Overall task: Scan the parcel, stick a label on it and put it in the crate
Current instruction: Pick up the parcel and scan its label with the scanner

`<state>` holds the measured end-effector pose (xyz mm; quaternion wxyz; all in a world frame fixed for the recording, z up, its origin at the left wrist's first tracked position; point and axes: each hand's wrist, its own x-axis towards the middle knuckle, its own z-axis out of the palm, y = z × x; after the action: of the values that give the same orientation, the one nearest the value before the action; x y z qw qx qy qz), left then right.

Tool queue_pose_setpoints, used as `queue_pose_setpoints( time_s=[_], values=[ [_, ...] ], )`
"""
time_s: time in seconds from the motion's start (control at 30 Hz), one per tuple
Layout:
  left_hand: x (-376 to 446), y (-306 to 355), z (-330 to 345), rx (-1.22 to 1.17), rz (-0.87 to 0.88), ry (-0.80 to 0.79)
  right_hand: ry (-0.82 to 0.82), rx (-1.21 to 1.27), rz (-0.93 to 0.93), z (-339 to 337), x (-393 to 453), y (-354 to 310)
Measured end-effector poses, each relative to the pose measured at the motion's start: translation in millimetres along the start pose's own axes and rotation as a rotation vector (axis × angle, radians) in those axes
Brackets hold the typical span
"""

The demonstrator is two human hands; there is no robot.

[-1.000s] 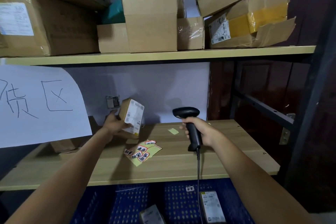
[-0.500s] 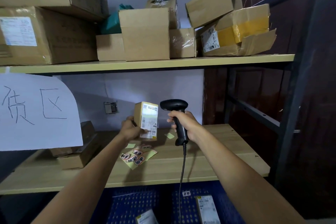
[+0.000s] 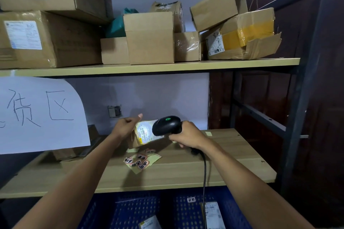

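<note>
My left hand (image 3: 125, 127) grips a small cardboard parcel (image 3: 143, 134) tilted over the wooden shelf, its white shipping label lit up and facing the scanner. My right hand (image 3: 188, 134) holds a black handheld scanner (image 3: 166, 125) whose head points left at that label from very close; a green light shows on top. Its cable (image 3: 204, 176) hangs down past the shelf edge. A sheet of red-and-white stickers (image 3: 142, 161) lies on the shelf just below the parcel. The blue crate (image 3: 234, 210) sits beneath the shelf with parcels inside.
Cardboard boxes (image 3: 149, 37) crowd the upper shelf. A white paper sign (image 3: 39, 113) hangs at left, with flat boxes (image 3: 74, 151) behind it. A small yellow note (image 3: 208, 133) lies at the shelf's back right. A dark metal rack post (image 3: 297, 117) stands at right.
The parcel has tipped from upright to lying back, label up toward the scanner. My right hand swung the scanner head down and left onto the label. The view shifted slightly upward.
</note>
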<state>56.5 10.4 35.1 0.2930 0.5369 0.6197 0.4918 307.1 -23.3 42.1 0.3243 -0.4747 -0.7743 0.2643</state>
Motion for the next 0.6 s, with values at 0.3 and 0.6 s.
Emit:
queue_pose_setpoints(
  time_s=[0.3, 0.6],
  values=[
    [2, 12, -10, 0.130, 0.035, -0.016, 0.006, -0.061, -0.114, 11, -1, -3],
    [5, 25, -18, 0.204, 0.093, -0.113, 0.033, -0.138, -0.176, 12, -4, -11]
  ],
)
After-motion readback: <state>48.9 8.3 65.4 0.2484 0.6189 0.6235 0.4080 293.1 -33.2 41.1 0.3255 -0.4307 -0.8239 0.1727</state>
